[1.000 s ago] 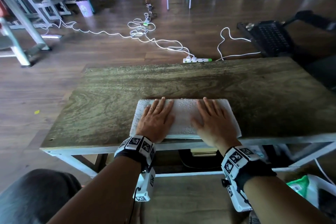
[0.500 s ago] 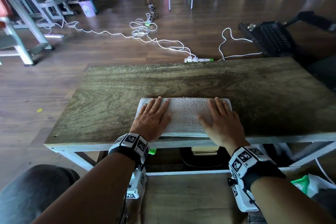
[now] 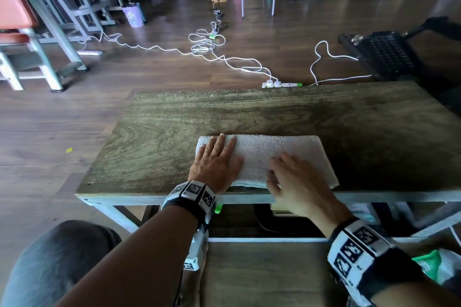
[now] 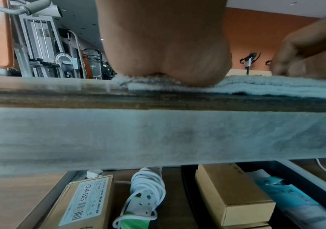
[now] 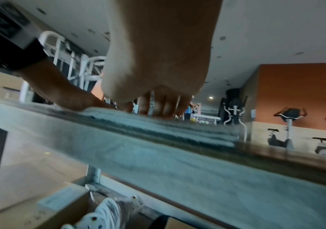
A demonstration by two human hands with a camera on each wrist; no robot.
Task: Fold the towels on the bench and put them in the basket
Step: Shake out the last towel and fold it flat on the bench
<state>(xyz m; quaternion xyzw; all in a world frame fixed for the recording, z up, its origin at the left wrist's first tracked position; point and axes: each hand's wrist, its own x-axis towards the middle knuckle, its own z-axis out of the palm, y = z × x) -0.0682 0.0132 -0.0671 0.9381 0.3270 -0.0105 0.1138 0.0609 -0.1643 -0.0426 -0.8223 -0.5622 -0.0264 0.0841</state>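
Note:
A white towel [image 3: 264, 157], folded into a long strip, lies flat near the front edge of the wooden bench [image 3: 174, 132]. My left hand [image 3: 219, 154] presses flat on the towel's left end, fingers straight and pointing away from me. My right hand [image 3: 289, 174] is over the near middle of the towel, blurred, with bent fingers whose tips touch the cloth. In the left wrist view the heel of my palm rests on the towel [image 4: 256, 86], and the right hand [image 4: 305, 58] shows at the upper right. A black perforated basket [image 3: 384, 57] stands on the floor beyond the bench's far right corner.
White cables [image 3: 204, 45] and a power strip [image 3: 282, 84] trail over the floor behind the bench. Cardboard boxes [image 4: 232, 193] and a coiled extension lead [image 4: 144, 193] sit under the bench. A green and white bag [image 3: 434, 264] lies at my lower right. Gym machines stand at the far left.
Both hands first slid outward along the towel. Since then the left stays on the left end, while the right has come back toward the near middle with its fingers bent.

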